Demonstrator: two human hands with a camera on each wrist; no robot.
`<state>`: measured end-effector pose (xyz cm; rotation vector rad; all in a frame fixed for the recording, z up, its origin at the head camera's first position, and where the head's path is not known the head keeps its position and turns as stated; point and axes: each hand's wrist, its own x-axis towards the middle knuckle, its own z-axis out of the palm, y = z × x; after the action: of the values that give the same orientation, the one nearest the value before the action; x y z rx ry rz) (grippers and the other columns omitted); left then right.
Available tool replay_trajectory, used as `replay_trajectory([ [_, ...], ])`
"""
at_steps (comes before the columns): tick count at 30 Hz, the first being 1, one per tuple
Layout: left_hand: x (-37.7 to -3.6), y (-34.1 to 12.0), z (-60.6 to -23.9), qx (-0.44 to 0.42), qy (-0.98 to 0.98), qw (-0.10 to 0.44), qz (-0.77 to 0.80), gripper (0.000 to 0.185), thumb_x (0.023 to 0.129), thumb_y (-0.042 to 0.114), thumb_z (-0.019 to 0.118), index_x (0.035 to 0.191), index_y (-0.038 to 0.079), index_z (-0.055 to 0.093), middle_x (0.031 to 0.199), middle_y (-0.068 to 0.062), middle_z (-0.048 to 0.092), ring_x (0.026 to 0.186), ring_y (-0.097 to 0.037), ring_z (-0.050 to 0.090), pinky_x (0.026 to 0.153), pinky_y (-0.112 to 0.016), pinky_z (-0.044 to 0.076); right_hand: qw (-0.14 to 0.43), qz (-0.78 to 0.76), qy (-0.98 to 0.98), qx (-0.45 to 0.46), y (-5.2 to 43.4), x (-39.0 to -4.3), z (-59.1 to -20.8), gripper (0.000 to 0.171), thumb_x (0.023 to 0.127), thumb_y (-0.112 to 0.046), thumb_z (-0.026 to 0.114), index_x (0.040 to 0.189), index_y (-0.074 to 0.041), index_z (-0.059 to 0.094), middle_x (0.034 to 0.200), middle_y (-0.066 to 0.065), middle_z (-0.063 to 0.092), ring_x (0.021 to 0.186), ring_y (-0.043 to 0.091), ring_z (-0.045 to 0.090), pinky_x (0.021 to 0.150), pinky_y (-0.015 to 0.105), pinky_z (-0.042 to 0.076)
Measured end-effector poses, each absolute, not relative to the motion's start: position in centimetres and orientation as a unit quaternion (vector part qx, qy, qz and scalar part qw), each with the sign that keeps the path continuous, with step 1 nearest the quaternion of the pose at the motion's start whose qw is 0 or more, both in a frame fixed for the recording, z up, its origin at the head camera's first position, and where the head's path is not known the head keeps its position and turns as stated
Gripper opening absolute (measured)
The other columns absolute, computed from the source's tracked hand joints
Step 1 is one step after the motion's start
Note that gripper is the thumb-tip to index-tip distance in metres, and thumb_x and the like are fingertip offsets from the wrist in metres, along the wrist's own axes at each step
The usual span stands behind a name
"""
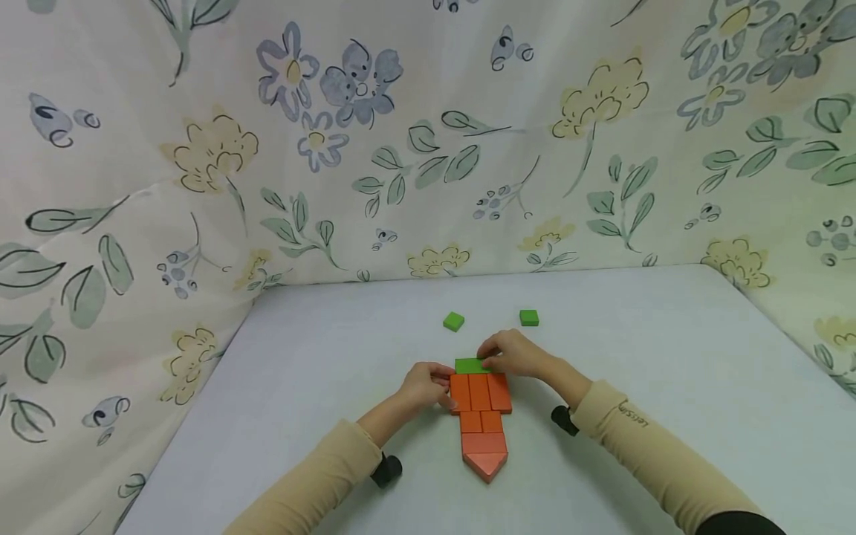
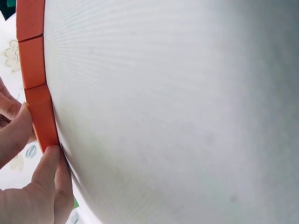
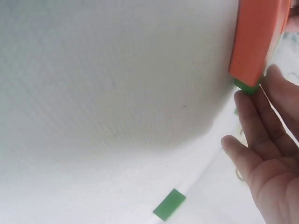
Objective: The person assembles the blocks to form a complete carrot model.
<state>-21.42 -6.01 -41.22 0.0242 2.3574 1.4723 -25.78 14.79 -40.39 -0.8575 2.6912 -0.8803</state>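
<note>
Orange blocks [image 1: 481, 416]: a flat arrangement on the table [image 1: 669, 386], three upright pieces across the top, two below, then a wider piece and a triangle pointing towards me; it lies at the middle of the table, between my forearms.

Green bar [image 1: 470, 365]: lies flat, touching the top edge of the orange blocks.

My right hand [image 1: 513, 354]: fingers bent over the bar's right end, fingertips on it; I cannot tell how firmly I have it.

My left hand [image 1: 423, 385]: fingertips pinch the left edge of the top orange row, thumb and finger at its side.

Two small green squares [image 1: 453, 321] [image 1: 529, 317]: loose, further back, well apart from the hands.
</note>
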Motion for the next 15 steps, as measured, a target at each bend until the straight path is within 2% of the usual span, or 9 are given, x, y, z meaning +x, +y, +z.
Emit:
replay_trajectory([
  [5, -21.47, -6.04, -41.21, 0.009, 0.834, 0.181, 0.522, 0.048, 0.068, -0.019, 0.075, 0.114, -0.008, 0.063, 0.095, -0.009, 0.063, 0.085, -0.017, 0.056, 0.078, -0.028, 0.053, 0.084, -0.304, 0.906, -0.281, 14.61, -25.7, -40.4, 0.018, 0.086, 0.001, 0.068, 0.104, 0.005, 0.071, 0.098, 0.012, 0.071, 0.092, 0.024, 0.064, 0.083, 0.038, 0.053],
  [15, -21.49, -6.08, -41.17, 0.007, 0.832, 0.183, 0.523, 0.049, 0.068, -0.019, 0.076, 0.114, -0.007, 0.063, 0.094, -0.009, 0.063, 0.084, -0.017, 0.055, 0.076, -0.028, 0.052, 0.087, -0.3, 0.909, -0.278, 14.81, -25.72, -40.26, 0.015, 0.086, 0.0, 0.069, 0.1, 0.003, 0.072, 0.094, 0.009, 0.071, 0.087, 0.02, 0.064, 0.078, 0.034, 0.054],
])
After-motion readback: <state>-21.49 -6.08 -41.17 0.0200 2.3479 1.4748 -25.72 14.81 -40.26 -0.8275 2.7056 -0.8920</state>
